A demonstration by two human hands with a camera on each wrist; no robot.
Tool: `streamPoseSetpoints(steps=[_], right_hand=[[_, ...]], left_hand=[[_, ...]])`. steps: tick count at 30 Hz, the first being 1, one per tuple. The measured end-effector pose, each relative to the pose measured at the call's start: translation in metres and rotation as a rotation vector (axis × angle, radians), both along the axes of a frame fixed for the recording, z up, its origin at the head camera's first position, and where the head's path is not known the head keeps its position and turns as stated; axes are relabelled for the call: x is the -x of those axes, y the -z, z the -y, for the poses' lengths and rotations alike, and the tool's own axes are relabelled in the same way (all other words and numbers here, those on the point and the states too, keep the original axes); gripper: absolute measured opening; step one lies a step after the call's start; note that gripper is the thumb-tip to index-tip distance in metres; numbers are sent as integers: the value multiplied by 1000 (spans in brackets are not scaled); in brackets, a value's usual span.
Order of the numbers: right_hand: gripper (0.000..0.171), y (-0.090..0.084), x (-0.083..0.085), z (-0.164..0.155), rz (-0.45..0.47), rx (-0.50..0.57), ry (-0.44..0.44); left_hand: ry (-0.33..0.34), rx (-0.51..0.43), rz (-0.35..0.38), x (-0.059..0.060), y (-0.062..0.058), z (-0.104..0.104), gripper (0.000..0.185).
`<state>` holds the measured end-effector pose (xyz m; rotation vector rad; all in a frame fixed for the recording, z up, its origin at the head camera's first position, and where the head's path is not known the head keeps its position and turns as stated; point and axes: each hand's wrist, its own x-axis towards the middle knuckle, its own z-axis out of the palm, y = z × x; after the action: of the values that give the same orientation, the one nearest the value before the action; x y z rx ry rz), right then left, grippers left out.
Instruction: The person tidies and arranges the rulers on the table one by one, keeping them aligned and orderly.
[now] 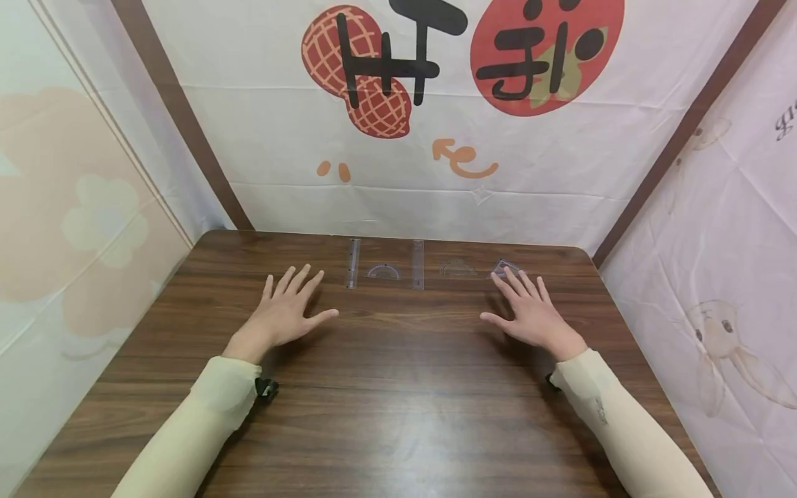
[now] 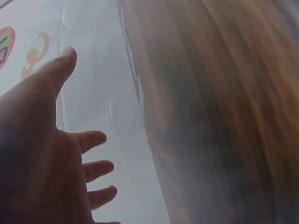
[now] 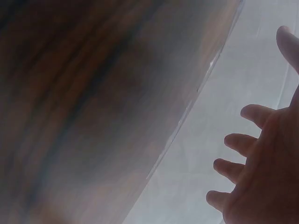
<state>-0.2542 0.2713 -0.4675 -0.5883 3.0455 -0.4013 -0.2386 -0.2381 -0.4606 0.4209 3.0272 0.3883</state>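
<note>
My left hand (image 1: 281, 319) is spread over the left half of the table, palm down and holding nothing. My right hand (image 1: 529, 317) is spread the same way on the right side. Along the far edge lie clear plastic drawing tools: a ruler (image 1: 353, 264), a protractor (image 1: 382, 272), a second ruler (image 1: 418, 265), a second protractor (image 1: 458, 268) and a small set square (image 1: 501, 265). The right fingertips overlap the set square in the head view and hide part of it. Each wrist view shows the bare palm with fingers extended, the left (image 2: 42, 140) and the right (image 3: 266, 172).
The brown wood-grain table (image 1: 398, 387) carries a glare patch near its front. A white printed cloth (image 1: 529, 200) hangs right behind the far edge, and more cloth walls (image 1: 697, 256) stand at both sides. Dark bands (image 1: 679, 138) run down the corners.
</note>
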Motion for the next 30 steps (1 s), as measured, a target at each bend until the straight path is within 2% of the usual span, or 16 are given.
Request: streamPoseSetpoints(steps=[8, 30], right_hand=[[98, 0, 11, 15, 2, -31, -37], [93, 5, 45, 56, 16, 13, -124]], left_hand=[[32, -18, -21, 7, -2, -21, 100], [105, -5, -25, 18, 0, -75, 96]])
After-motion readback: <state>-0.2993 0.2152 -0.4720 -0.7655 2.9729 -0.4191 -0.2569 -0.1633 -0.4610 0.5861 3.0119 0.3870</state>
